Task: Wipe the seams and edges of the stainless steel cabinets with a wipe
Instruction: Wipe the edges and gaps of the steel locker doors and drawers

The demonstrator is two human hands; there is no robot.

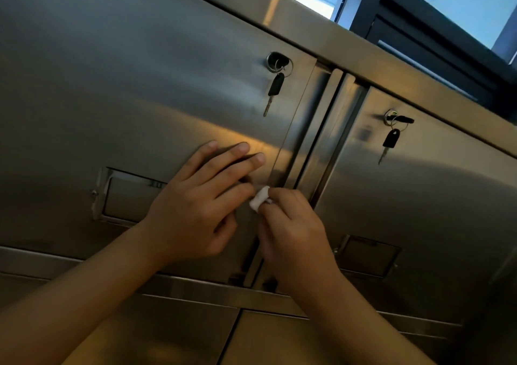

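Wipe (pixel 260 197): small, soft, light wad, lying at frame centre against the vertical seam (pixel 282 152); likely handling best pinched at its bunched end. Right hand (pixel 291 224) is pinching it with curled fingers. Left hand (pixel 201 202) is resting flat, fingers straight, on the cabinet door (pixel 140 84), holding nothing.

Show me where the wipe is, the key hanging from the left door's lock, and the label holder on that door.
wipe (pixel 259 198), head view, on its white bunched middle.
left door key (pixel 276 84), head view, on its black head.
label holder (pixel 131 196), head view, on its flat centre panel.
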